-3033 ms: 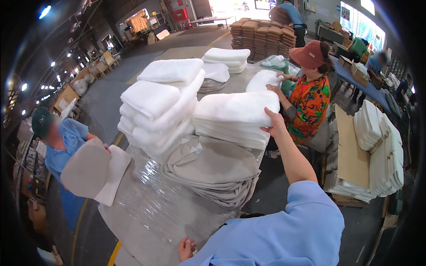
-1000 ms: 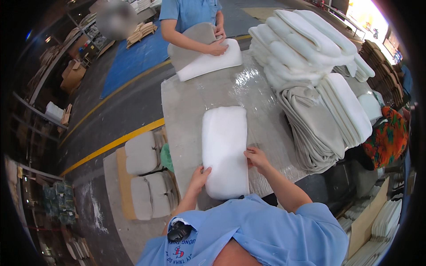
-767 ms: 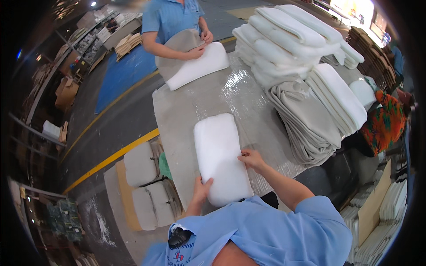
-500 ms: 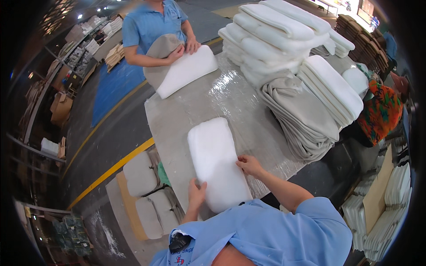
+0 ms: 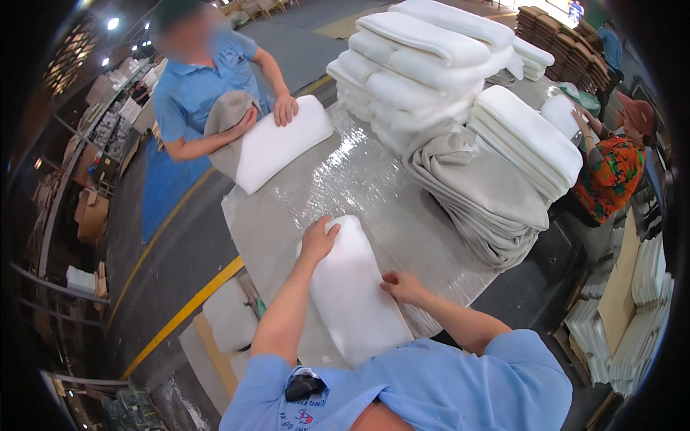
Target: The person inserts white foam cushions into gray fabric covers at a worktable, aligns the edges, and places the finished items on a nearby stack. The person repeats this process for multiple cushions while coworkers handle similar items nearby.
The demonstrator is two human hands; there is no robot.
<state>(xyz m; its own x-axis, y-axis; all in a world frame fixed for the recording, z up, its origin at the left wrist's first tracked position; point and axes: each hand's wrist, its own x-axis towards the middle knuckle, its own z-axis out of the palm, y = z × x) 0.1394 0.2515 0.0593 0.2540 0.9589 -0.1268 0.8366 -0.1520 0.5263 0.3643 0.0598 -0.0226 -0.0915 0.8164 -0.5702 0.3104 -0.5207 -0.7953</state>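
A white padded cushion insert (image 5: 353, 302) lies lengthwise on the sheet-covered table (image 5: 287, 208), its near end against my shirt. My left hand (image 5: 318, 241) grips its far left corner, with the thumb on top and the fingers over the end. At the right long edge, my right hand (image 5: 404, 287) is closed in a pinch; its fingertips are partly hidden. Across the table, a co-worker in a blue shirt holds another white cushion insert (image 5: 291, 135), partly inside a grey fabric cover (image 5: 228, 118).
Tall white padding stacks (image 5: 424, 61) stand at the far right of the table. Folded grey covers (image 5: 478, 190) and more white pads (image 5: 528, 140) lie nearer. Grey cushions (image 5: 230, 312) sit low at my left. Another person in a patterned top (image 5: 614, 172) works at right.
My left hand has moved from the near left edge of the insert to its far corner. My right hand stays by the right edge. The co-worker's hand has shifted along the other insert.
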